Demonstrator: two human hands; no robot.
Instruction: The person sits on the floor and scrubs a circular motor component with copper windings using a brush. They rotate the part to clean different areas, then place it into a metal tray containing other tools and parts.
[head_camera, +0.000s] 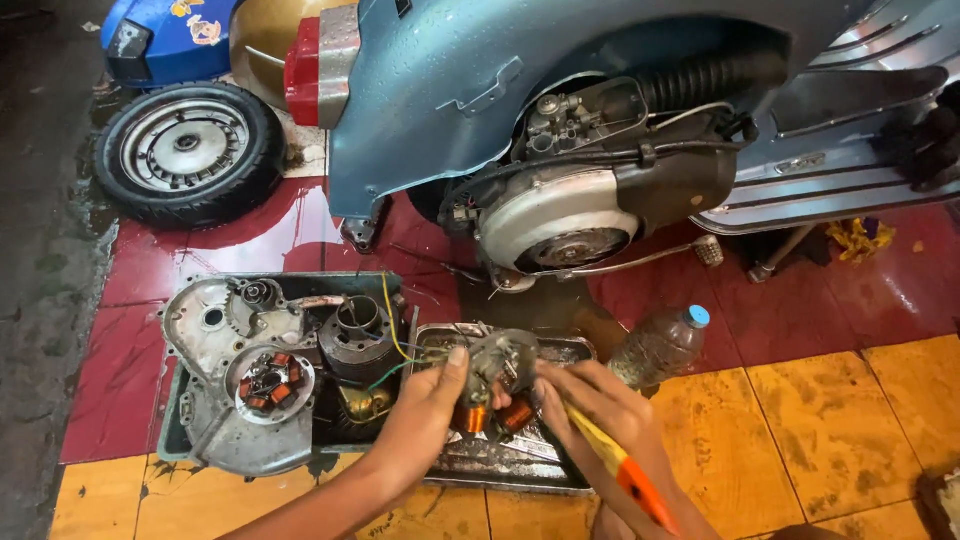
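We are looking down at a stator plate (497, 378), a round grey metal plate carrying copper-wound coils, held up just above a shallow metal tray (570, 350) on the tiled floor (830, 430).

Our left hand (425, 405) is gripping the plate from its left side. The thumb is pressing on the upper left edge and the fingers are closed underneath, so this hand is clamped on the plate. Yellow and green wires (392, 335) are trailing from that edge up and to the left, toward the grey bin of engine parts (185, 440).

Our right hand (590, 400) is closing around an orange-and-yellow handled tool (615, 465). The handle is running from lower right up to the left, and its working end is hidden behind the fingers where they are meeting the plate's right edge. We cannot tell whether the tip is touching a coil or the plate body.

The plate is lying between both hands, in contact with each. Its face is tilting toward us, with the two copper coils at its lower edge. The tool's long axis is pointing straight at the plate from the lower right.

A plastic bottle (660, 345) is lying just right of the tray. The blue-grey scooter (560, 130), its engine exposed, is standing behind, well apart, and a loose wheel (188, 152) is lying at upper left.
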